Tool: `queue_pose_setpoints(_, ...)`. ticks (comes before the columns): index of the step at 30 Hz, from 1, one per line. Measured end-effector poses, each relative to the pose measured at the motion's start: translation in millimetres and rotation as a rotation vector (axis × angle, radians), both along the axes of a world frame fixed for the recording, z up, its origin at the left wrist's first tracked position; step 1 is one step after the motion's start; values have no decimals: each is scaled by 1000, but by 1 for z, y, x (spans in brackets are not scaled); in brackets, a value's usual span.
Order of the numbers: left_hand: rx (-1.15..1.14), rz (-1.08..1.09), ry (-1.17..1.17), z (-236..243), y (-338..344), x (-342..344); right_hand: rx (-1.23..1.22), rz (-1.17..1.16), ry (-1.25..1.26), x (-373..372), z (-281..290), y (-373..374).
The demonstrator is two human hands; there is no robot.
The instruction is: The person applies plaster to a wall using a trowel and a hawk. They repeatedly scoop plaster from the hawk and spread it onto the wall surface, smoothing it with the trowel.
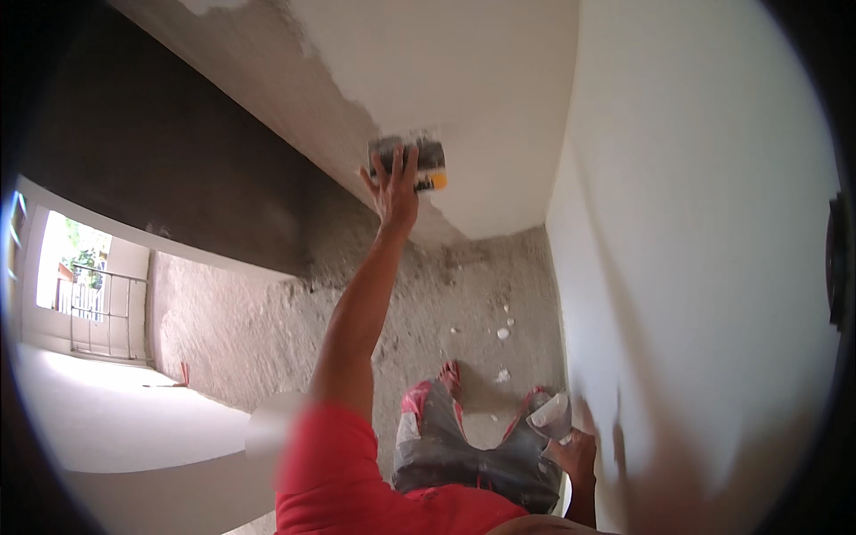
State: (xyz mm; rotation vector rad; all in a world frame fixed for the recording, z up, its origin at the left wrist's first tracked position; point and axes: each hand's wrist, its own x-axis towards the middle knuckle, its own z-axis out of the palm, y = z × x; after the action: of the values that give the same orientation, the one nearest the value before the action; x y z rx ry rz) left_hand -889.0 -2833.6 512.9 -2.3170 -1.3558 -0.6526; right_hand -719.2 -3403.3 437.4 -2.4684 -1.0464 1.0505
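My left hand (392, 198) reaches out with fingers spread over a wide flat putty knife (432, 159), pressing it to the wall (490, 98). The blade is dark and smeared, with a yellow-orange patch at its lower right; its handle is hidden. Pale smooth coating covers the wall around it, while rougher grey surface shows to the left. Low at my right side, my right hand (575, 455) is closed round a second putty knife (548, 412) that carries a lump of white putty. Its grip is partly hidden.
A smooth white wall (695, 223) stands close on my right. White lumps (504, 333) lie on the rough grey floor (481, 294) near my foot (449, 379). At left are a dark recessed panel (178, 160), a barred window (94, 276) and a pale ledge (134, 419).
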Motion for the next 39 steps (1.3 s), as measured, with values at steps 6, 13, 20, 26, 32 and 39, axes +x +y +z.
queue_pose_setpoints(6,308,-64,-64,288,2,48,134,7,21,-5,24,23)
queue_pose_setpoints(13,941,-65,44,582,46,92,189,52,66,-14,72,43)
queue_pose_setpoints(20,581,57,-30,600,41,137,151,76,-2,-19,64,31)
queue_pose_setpoints(26,531,23,-51,467,57,122,195,65,53,-9,60,32)
queue_pose_setpoints(32,594,-23,-49,274,52,97,106,-34,162,-7,39,33)
queue_pose_setpoints(39,198,-43,-92,30,48,50,6,-8,91,-4,18,20)
